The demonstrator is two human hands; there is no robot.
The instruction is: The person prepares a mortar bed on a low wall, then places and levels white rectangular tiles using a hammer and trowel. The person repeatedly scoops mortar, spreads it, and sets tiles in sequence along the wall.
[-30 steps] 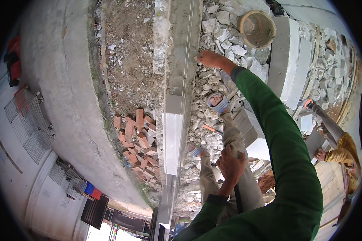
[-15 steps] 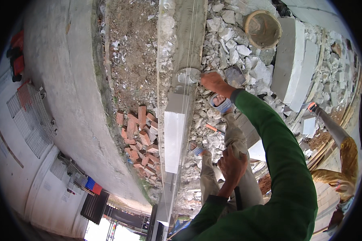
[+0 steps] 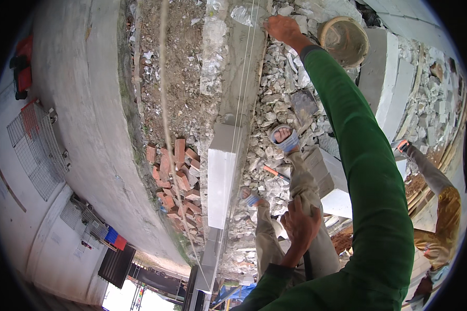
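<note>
the right hand (image 3: 283, 28) is closed, seemingly round the hidden handle of a shiny flat metal trowel (image 3: 242, 15), blade just left of the fist, probably laid so to spread the wet grey mortar strip (image 3: 232, 78). the left hand (image 3: 300, 223) curls on the beige-trousered knee (image 3: 306, 192), likely for balance; whether it holds anything is unclear. outdoors, broken white rubble (image 3: 275, 88) lies near the right grip, pale grey concrete pavement (image 3: 96, 103) well left.

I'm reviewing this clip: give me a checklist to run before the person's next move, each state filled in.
1. Trowel in the right hand: ok, blade at the mortar.
2. Blade pressed into the mortar: cannot tell from this angle.
3. Left hand away from the mortar: ok, on the trouser leg.
4. Strings straight: ok, they run along the mortar and past the block.
5. Bucket apart from the right arm: cannot tell, they show close together.
</note>
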